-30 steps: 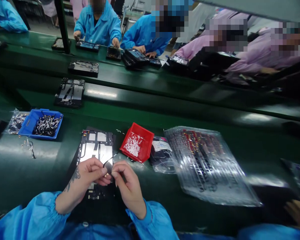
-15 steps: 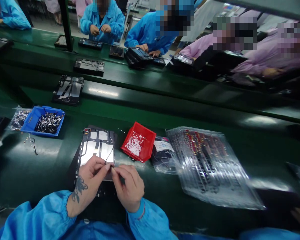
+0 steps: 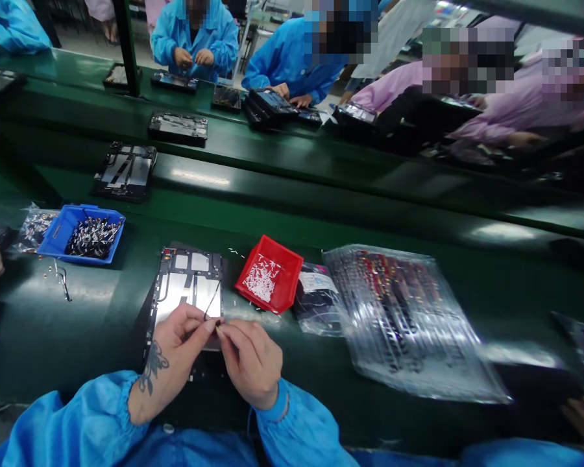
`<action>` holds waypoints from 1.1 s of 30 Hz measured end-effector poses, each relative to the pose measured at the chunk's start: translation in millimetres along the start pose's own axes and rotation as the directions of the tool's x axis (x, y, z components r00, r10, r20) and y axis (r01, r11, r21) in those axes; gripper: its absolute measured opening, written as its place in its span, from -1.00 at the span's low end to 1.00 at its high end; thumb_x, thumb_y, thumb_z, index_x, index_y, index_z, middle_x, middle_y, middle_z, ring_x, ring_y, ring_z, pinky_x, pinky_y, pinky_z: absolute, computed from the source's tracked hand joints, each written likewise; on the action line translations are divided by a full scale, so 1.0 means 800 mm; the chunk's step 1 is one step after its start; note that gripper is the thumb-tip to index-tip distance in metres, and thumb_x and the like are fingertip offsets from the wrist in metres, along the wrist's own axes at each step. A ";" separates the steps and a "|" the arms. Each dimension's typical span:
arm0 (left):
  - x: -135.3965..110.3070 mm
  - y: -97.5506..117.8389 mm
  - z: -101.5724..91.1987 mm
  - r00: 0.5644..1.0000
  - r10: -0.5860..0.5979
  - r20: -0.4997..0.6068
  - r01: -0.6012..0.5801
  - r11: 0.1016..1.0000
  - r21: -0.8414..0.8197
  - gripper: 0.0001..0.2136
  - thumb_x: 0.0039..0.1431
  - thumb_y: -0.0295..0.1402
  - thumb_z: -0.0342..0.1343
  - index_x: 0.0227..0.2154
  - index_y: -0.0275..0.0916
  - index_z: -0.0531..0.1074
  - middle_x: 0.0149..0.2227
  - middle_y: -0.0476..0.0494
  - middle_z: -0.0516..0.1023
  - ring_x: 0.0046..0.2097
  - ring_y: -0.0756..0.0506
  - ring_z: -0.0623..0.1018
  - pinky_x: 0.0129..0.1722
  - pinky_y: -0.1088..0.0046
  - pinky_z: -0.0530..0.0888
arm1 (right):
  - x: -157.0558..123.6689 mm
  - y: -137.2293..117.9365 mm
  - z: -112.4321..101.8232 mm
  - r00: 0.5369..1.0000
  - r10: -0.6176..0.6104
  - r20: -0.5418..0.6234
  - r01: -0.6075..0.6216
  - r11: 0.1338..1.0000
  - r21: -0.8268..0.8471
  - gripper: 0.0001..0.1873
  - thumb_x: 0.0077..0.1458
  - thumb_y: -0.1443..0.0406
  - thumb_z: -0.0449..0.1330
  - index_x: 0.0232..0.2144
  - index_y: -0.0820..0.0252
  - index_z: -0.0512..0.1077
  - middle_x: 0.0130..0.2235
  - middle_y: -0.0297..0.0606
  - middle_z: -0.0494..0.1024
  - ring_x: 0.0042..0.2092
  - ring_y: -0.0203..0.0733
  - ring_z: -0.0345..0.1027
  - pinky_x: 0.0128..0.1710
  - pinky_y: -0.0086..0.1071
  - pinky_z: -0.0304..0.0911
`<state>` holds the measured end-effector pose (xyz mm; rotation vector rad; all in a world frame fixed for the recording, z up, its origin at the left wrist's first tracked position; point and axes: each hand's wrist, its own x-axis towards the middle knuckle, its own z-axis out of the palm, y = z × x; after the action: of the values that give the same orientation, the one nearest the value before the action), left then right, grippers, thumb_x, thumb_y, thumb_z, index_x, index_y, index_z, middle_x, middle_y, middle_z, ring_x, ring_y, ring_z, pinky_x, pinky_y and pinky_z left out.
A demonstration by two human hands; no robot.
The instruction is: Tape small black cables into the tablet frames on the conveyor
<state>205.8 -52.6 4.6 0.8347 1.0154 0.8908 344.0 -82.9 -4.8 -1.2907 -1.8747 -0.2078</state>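
Note:
My left hand (image 3: 178, 350) pinches a thin dark cable (image 3: 214, 299) between thumb and forefinger. Fingertip to fingertip with it, my right hand (image 3: 253, 360) is closed at the cable's small black end. Both hands are over the lower part of an opened tablet-like device (image 3: 179, 280) with silver panels and a black frame, which lies on the green bench. Close by on the right stands a red bin (image 3: 285, 275) holding many small white pieces (image 3: 259, 280). The fingers partly hide the cable's end.
A blue bin (image 3: 90, 256) full of small cable parts stands left, beside a plastic bag (image 3: 35, 227). Right of the red bin lie a dark bagged packet (image 3: 316, 298) and clear trays (image 3: 409, 318). Further devices (image 3: 126, 170) rest beyond; co-workers (image 3: 194, 39) sit across.
My hands stay together at the cable, the right shifting very slightly. At the far left, another person's hand has moved a little. Devices on the strip beyond have shifted slightly.

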 end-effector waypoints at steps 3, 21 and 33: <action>0.000 0.000 0.001 1.000 -0.010 0.005 0.010 1.000 -0.017 -0.80 0.03 -0.23 0.25 -0.44 -0.22 0.37 -0.53 0.00 0.59 -0.41 -0.03 0.59 -0.31 0.54 0.52 | 0.000 0.001 0.000 1.000 -0.019 0.006 0.019 1.000 -0.013 -0.86 0.11 0.49 0.15 -0.26 0.26 0.40 -0.39 -0.15 0.53 -0.35 -0.21 0.41 -0.35 -0.38 0.39; 0.010 0.001 -0.008 0.994 -0.041 0.097 0.037 0.999 0.039 -0.78 0.02 -0.24 0.26 -0.44 -0.25 0.38 -0.53 -0.02 0.57 -0.40 -0.03 0.57 -0.32 0.51 0.49 | 0.007 0.009 -0.011 0.946 0.182 0.267 -0.243 0.946 0.215 -0.85 0.21 0.43 -0.01 -0.30 0.20 0.36 -0.36 -0.23 0.46 -0.32 -0.22 0.34 -0.36 -0.37 0.30; 0.010 0.017 -0.006 0.972 -0.162 0.173 0.184 0.975 -0.122 -0.68 -0.17 -0.24 0.40 -0.45 -0.28 0.39 -0.54 0.00 0.60 -0.43 0.02 0.58 -0.31 0.52 0.52 | 0.005 0.009 -0.015 0.769 0.491 0.408 -0.638 0.572 0.515 -0.90 0.13 0.27 0.21 -0.29 0.14 0.50 -0.37 -0.30 0.43 -0.37 -0.30 0.33 -0.44 -0.45 0.27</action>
<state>200.2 -39.2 12.6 0.6794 0.8609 0.7225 356.1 -83.5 3.7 -1.3719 -1.3779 0.8924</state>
